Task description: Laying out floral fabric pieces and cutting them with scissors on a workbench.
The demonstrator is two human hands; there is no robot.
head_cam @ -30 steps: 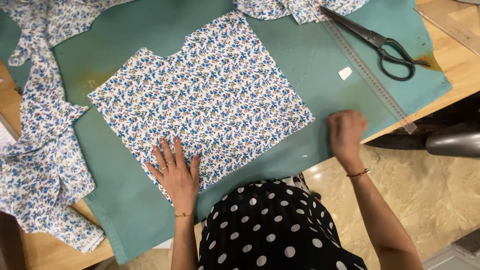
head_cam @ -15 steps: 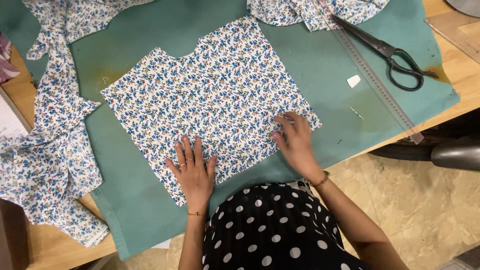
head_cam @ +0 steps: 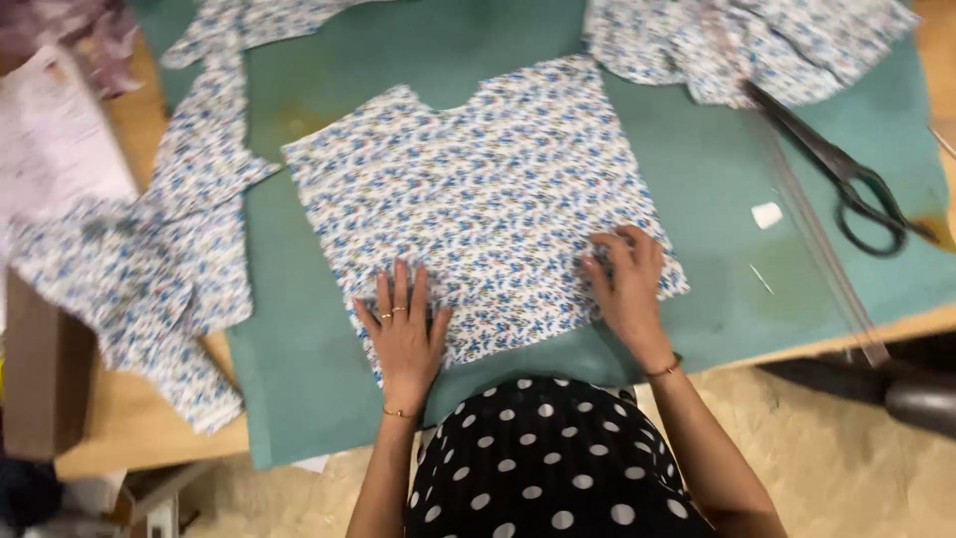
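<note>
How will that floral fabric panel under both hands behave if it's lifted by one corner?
The floral fabric panel lies thin and flat on the green mat, so it is probably light and floppy and would likely drape. The left hand and right hand press it flat; pushed, it may wrinkle.

Even bright light, soft shadows, motion blur throughout

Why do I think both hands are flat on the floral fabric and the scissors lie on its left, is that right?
Not quite: the head view shows the scissors on the right of the floral fabric. Left hand and right hand do rest on it.
</note>
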